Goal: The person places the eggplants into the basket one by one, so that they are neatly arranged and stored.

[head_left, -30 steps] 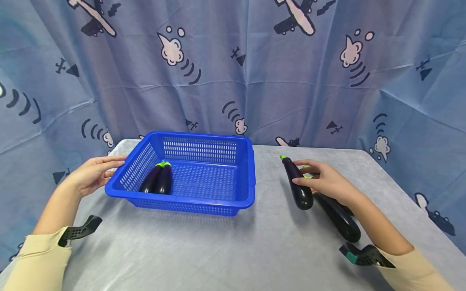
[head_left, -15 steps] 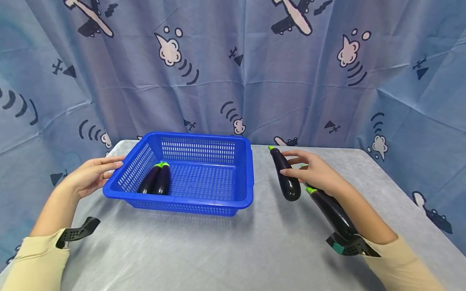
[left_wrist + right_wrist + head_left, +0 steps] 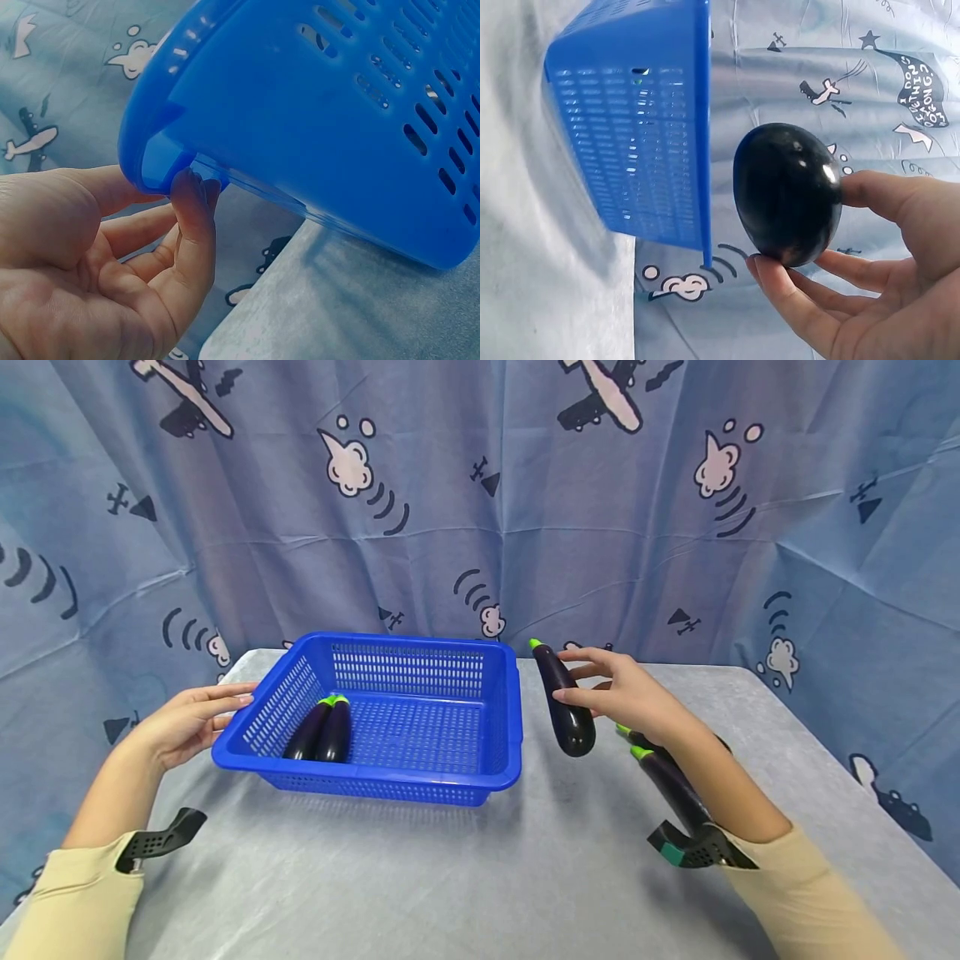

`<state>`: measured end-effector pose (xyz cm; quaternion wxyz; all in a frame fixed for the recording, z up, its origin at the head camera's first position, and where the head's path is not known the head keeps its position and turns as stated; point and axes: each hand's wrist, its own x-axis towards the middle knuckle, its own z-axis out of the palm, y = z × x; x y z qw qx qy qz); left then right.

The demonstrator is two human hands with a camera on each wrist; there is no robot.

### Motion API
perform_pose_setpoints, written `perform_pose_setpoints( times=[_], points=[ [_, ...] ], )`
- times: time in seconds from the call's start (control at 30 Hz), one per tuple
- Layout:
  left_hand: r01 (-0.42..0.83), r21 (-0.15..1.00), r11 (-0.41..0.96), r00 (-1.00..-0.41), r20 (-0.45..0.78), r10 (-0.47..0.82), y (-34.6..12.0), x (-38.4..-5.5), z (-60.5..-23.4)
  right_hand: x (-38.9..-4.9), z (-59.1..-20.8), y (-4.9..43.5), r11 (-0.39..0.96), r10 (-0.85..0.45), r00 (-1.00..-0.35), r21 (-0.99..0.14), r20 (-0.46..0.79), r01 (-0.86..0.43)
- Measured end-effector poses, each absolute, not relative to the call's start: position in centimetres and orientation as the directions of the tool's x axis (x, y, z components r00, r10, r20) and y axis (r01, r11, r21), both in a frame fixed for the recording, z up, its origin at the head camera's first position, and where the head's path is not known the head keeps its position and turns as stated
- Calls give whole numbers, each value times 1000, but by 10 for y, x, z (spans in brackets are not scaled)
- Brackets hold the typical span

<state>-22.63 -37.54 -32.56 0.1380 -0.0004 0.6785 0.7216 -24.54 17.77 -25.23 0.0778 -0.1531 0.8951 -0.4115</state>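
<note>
A dark purple eggplant (image 3: 564, 703) with a green tip hangs in the air just right of the blue plastic basket (image 3: 420, 781). My right hand (image 3: 633, 693) grips it between thumb and fingers. The right wrist view shows its glossy rounded end (image 3: 787, 195) beside the basket wall (image 3: 622, 142). At the basket's left side my left hand (image 3: 183, 722) holds the rim, and the left wrist view has its bent fingers (image 3: 191, 240) at the rim's underside. Two eggplants (image 3: 335, 731) lie side by side in the left part of the basket.
More eggplants (image 3: 675, 789) lie on the grey table (image 3: 450, 877) at the right, partly hidden under my right forearm. A blue patterned curtain (image 3: 420, 527) hangs behind the table and along both sides.
My right hand has carried the eggplant left and upward, closer to the basket. The left hand stays at the basket's rim, and the basket holds its place.
</note>
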Motion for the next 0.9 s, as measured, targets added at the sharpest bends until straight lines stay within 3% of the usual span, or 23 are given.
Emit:
perform_pose_setpoints(
  times=[0.9],
  points=[
    [-213, 976, -34, -964, -205, 167, -373, -226, -325, -257, -237, 130, 571, -348, -937, -792, 3, -215]
  ],
)
